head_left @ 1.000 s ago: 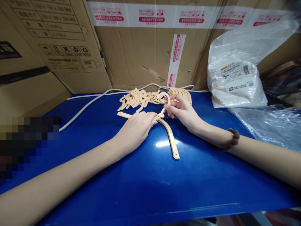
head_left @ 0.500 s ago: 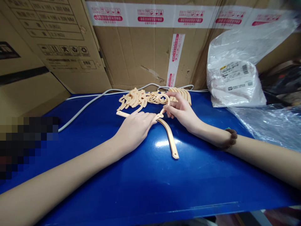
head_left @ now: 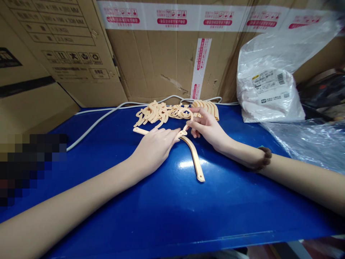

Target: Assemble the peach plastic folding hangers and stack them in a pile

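My left hand (head_left: 155, 145) is closed over a pale, wood-coloured strip (head_left: 140, 131), whose holed end sticks out to the left. The strip's other end (head_left: 182, 133) shows past my fingertips. Between thumb and fingers of my right hand (head_left: 206, 126) is a hook-shaped piece (head_left: 192, 114) of the same colour, its lower end meeting the strip's end. From that meeting point a second curved strip (head_left: 196, 158) runs toward me on the blue table, with a hole near its tip. How the pieces are joined is hidden by my fingers.
Behind my hands lie a heap of hook-shaped pieces (head_left: 153, 112) and a row of curved strips (head_left: 211, 108). A white cable (head_left: 94, 135) crosses the blue table (head_left: 161, 219). Cardboard boxes (head_left: 161, 64) stand behind; a white plastic bag (head_left: 269, 93) and clear film (head_left: 312, 144) are right.
The hook-shaped piece and my right hand have shifted very slightly to the left. My left hand and both strips stay in place.
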Demonstrator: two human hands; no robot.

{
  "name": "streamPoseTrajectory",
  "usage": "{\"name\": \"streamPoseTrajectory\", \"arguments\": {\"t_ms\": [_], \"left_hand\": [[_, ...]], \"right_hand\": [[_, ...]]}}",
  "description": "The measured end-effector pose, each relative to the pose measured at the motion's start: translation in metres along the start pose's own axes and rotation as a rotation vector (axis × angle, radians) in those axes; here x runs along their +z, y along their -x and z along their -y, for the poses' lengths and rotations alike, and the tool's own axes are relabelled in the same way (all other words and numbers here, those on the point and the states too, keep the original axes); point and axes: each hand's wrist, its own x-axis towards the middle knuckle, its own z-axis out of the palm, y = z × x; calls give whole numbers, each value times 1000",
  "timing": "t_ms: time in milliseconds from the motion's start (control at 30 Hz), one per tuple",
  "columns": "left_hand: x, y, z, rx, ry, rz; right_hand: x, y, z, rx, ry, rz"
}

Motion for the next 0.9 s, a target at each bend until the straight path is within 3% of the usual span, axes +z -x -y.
{"name": "streamPoseTrajectory", "arguments": {"t_ms": [900], "left_hand": [[-3,-1,-2,-57,-10,52]], "right_hand": [[1,4,3,13,-21,28]]}}
